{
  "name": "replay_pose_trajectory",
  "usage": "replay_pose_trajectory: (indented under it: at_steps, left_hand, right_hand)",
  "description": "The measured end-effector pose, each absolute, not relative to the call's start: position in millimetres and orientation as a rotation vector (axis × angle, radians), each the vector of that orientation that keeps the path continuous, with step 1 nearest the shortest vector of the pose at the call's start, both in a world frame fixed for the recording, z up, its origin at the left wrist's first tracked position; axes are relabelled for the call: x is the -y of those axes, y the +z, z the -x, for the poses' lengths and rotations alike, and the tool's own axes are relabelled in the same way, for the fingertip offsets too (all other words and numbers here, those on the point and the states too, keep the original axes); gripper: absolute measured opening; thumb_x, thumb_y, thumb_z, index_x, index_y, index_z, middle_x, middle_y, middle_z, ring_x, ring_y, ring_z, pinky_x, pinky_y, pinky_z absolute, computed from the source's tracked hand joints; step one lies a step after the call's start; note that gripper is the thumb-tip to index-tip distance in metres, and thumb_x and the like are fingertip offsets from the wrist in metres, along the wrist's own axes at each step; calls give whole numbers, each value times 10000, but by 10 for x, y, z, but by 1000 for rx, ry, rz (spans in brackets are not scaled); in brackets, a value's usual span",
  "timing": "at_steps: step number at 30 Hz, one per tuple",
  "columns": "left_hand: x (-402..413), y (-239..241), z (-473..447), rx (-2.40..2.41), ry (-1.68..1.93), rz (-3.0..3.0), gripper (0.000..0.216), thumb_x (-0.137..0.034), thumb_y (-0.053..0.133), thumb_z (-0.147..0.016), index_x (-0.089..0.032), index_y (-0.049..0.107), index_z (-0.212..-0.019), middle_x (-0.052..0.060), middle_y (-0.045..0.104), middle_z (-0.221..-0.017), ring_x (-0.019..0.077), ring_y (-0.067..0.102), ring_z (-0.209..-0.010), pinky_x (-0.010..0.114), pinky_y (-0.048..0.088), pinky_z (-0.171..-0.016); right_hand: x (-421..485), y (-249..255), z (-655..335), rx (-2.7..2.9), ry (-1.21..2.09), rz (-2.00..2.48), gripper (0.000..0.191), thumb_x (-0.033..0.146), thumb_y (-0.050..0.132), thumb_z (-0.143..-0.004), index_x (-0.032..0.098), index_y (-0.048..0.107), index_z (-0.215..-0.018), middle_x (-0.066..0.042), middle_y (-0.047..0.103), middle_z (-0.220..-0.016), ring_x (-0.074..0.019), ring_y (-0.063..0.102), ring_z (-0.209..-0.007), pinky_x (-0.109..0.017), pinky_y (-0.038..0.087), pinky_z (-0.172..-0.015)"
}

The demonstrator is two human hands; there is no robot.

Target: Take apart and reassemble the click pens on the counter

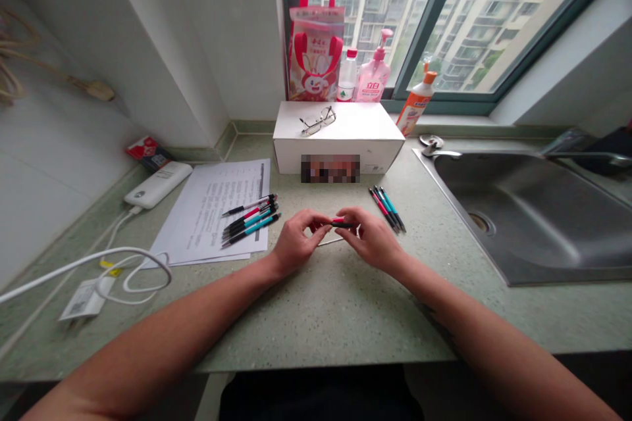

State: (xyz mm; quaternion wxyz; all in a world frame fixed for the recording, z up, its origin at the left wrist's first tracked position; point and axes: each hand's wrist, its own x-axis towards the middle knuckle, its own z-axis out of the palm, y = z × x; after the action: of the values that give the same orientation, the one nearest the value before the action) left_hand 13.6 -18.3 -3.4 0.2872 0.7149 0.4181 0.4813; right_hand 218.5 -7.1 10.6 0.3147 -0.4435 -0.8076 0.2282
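Note:
Above the middle of the counter, my left hand [300,237] and my right hand [369,237] face each other with their fingertips pinched together. Between them lies a red and black pen [340,222], gripped from both sides; the fingers hide its ends, so I cannot tell if it is in one piece. Under the hands a thin white strand [330,241] shows on the counter. To the left, several click pens [251,220] in black, red, teal and silver rest on printed paper sheets [197,210]. Right of my right hand, a few more pens [388,208], red and teal with black grips, lie side by side.
Behind the hands stands a white box [340,125] with eyeglasses [318,121] on top. A steel sink [543,210] is at right. At left are a white power bank [158,184], a looped cable [148,253] and a charger [86,299]. Bottles [374,75] line the window.

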Motion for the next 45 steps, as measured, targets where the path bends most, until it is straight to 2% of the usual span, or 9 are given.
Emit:
replay_pose_trajectory:
  at_steps: [5,11,16,21,26,31,36,41,45]
  left_hand:
    - [183,-29,-131,-1110,1275,-1915,98,-256,671,-919,-176,711,-958,42,710,-849,149,652,-755,277,531,-720]
    - [173,-39,-131,-1132,1304,-1926,87,-254,671,-916,-184,711,-948,35,710,-852,145,640,-756,275,525,-725]
    - [177,-29,-124,-1132,1298,-1918,112,-276,668,-922,-180,716,-952,42,719,-856,148,645,-754,277,532,-722]
    - [176,-29,-124,-1144,1296,-1914,104,-260,669,-920,-183,725,-961,45,729,-879,151,642,-759,280,523,-725]
    - [178,-31,-123,-1146,1287,-1915,114,-272,668,-922,-181,725,-959,45,725,-864,153,639,-753,282,521,-720]
    - [173,-38,-130,-1144,1298,-1910,106,-261,668,-924,-183,729,-960,43,727,-868,151,636,-755,281,516,-723]
    - [171,-35,-126,-1143,1290,-1924,100,-259,670,-924,-184,726,-958,43,725,-865,158,636,-759,289,510,-725]
    - [178,-34,-116,-1155,1290,-1930,98,-260,673,-927,-189,729,-966,39,728,-872,160,642,-763,289,508,-730]
    - [165,-39,-107,-1171,1253,-1979,104,-281,668,-935,-195,726,-943,39,737,-875,173,663,-797,298,510,-752]
  right_hand:
    - [70,132,-2186,2159,549,1177,227,391,540,-1000,213,664,-934,-46,710,-848,-176,622,-729,-301,445,-655]
    - [66,107,-2192,2123,596,1163,280,394,638,-939,213,614,-1150,-34,698,-873,-160,612,-680,-293,459,-635]
    - [63,100,-2189,2147,549,1191,213,384,531,-1002,224,655,-938,-42,714,-852,-180,632,-736,-302,452,-662]
    - [56,94,-2191,2136,600,1181,254,398,623,-948,210,628,-1119,-37,708,-887,-163,618,-685,-294,459,-651]
    - [63,103,-2188,2147,559,1181,195,374,533,-999,220,650,-968,-38,710,-844,-175,633,-725,-299,459,-665]
    - [57,91,-2190,2143,562,1196,246,423,607,-956,214,637,-1083,-43,715,-874,-166,624,-681,-299,466,-640]
    - [63,109,-2191,2165,526,1185,219,400,534,-1002,221,653,-962,-46,712,-845,-181,638,-736,-302,459,-657]
    - [68,111,-2190,2158,556,1175,216,407,592,-972,216,640,-1062,-42,715,-876,-167,621,-685,-298,457,-644]
    - [67,119,-2197,2171,528,1166,179,381,565,-993,225,653,-989,-44,713,-884,-178,628,-733,-300,454,-669]
